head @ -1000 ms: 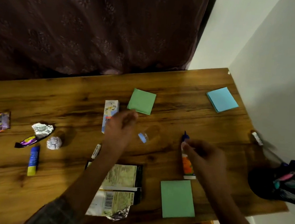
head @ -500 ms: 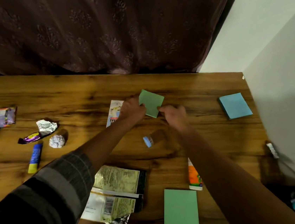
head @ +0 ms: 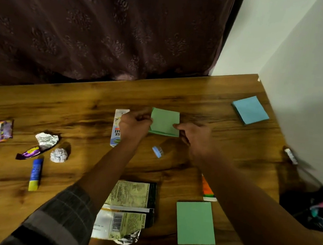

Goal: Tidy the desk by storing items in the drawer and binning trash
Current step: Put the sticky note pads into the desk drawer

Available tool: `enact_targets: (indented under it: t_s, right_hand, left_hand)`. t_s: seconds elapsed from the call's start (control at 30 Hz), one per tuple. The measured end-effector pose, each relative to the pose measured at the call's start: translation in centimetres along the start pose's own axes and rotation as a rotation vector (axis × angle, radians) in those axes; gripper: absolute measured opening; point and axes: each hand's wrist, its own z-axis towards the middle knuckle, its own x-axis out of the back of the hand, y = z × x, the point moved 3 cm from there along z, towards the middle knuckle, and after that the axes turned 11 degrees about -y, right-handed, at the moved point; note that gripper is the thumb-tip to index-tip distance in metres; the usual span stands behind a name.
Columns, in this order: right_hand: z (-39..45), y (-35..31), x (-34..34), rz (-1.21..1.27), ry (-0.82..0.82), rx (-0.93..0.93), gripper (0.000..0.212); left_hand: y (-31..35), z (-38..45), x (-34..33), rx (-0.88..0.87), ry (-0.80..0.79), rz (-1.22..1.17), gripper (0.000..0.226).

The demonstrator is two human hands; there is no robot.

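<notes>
Both hands grip the small green sticky-note pad (head: pixel 164 121) at mid-table (head: pixel 77 110): left hand (head: pixel 135 125) pinches its left edge, right hand (head: pixel 193 135) its right edge, seemingly lifting it slightly.

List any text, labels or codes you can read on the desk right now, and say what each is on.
"ILK" and "AKE", partial and sideways: white and blue carton beside the left hand.
Barcode, digits too small to read: torn silver and black foil packet.
Fine print on that packet: blurred.
Blue and yellow glue stick label: unreadable.
Orange tube: unreadable.
</notes>
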Motion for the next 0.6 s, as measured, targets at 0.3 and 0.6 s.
enact_targets:
  t_s: [0.3, 0.6]
  right_hand:
    - [-7.3, 1.5, 4.8, 0.167, -0.068, 0.175, 0.033]
    - [-16.2, 4.5, 10.5, -0.054, -0.358, 0.157, 0.031]
  left_hand:
    - [-0.2, -8.9, -1.2, -0.029, -0.17, -0.411, 0.045]
    - [-2.8, -16.0, -0.1, -0.186, -0.487, 0.083, 0.036]
